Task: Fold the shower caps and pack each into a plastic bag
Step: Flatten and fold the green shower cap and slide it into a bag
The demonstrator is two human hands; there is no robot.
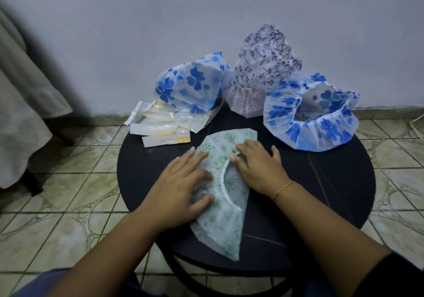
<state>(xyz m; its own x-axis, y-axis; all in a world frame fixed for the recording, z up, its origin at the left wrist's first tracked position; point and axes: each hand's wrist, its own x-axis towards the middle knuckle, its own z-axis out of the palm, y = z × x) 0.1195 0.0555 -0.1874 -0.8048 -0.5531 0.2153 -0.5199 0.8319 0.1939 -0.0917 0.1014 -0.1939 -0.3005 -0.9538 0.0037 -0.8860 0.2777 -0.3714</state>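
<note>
Fingers (195, 159) on both hands are stretched out flat and a bit spread, pressing down rather than gripping anything; the left hand (181, 182) sits on the left half of the green-patterned shower cap (223, 195) and the right hand (257, 166) on its upper right part, with a thin gold bracelet (283, 187) on that wrist. The green cap is lying flattened and folded in the middle of the round black desk (332, 182), its point hanging toward the near edge. At the back of the desk there's a blue-flower cap (192, 83) on the left resting over a small heap of clear plastic bags (160, 127), a purple-print cap (263, 67) standing puffed up in the middle, and another blue-flower cap (309, 113) on the right with its opening facing the camera. Tiled floor (68, 193) underneath, plain wall (137, 21) behind
</note>
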